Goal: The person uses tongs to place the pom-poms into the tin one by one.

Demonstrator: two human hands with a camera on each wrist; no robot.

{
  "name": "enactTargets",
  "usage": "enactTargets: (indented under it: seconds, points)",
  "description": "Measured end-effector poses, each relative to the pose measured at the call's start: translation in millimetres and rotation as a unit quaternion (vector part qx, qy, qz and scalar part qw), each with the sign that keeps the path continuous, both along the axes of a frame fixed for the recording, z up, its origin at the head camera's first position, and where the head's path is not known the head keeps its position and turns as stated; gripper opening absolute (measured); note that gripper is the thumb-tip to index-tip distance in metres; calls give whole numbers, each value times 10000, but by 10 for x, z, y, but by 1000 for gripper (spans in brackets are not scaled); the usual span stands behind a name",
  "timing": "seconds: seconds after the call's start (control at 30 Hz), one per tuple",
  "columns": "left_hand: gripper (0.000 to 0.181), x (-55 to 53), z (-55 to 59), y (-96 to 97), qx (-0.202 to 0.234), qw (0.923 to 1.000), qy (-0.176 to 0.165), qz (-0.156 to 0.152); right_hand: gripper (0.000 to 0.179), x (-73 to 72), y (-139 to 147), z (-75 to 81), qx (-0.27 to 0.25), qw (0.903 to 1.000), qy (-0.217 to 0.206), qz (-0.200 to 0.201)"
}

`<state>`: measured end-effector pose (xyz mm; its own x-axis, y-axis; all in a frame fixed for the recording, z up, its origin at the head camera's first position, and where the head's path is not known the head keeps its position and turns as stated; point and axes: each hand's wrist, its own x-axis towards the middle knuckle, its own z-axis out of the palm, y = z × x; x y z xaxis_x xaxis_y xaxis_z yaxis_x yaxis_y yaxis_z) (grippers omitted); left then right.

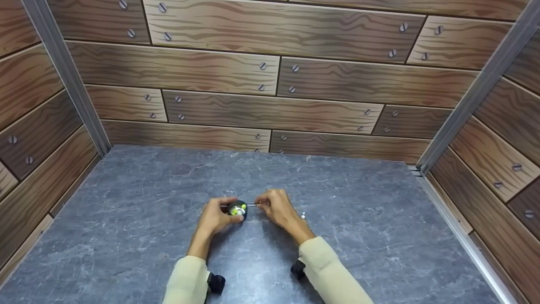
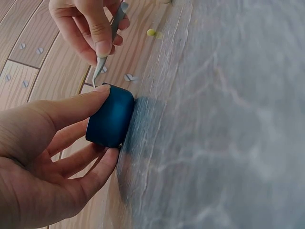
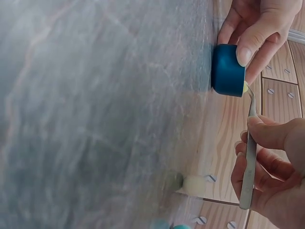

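Observation:
My left hand (image 1: 212,215) grips a small blue cup (image 2: 114,117) by its side, thumb near the rim, holding it on the grey table. Inside the cup lie several yellow-green beads (image 1: 244,206) and something whitish. Between thumb and fingers my right hand (image 1: 276,207) pinches a pair of metal tweezers (image 3: 249,164) with a bent tip. That tip reaches the cup's mouth, where a bit of yellow (image 3: 245,88) shows at the rim. Whether the tweezers hold a bead cannot be told.
Marbled grey tabletop (image 1: 371,236) extends around both hands. A loose yellow bead (image 2: 151,32) lies beyond the cup. Near the right wrist are a whitish ball (image 3: 194,185) and a teal one (image 3: 181,227). Wood-patterned walls (image 1: 236,76) and metal rails (image 1: 460,230) border the table.

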<state>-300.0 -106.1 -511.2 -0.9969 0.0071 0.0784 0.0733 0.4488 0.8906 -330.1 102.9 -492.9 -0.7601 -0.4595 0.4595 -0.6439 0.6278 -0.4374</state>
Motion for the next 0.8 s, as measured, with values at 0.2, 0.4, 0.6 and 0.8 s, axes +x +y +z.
enactTargets:
  seconds: [0.2,0.4,0.6,0.8]
  points:
    - [56,-6,1,-2,-8,10000,7,27,10,-12,23,-8,-75,9999,-68,-11]
    - [57,-3,-1,-3,-85,10000,-21,15,11,1,75,41,-114,9998,-184,-49]
    - [57,-3,-2,-5,-119,9999,25,26,11,5,217,124,-76,9999,-84,-123]
    - [57,1,1,-6,-119,9999,6,5,10,21,442,181,-15,9998,-18,-172]
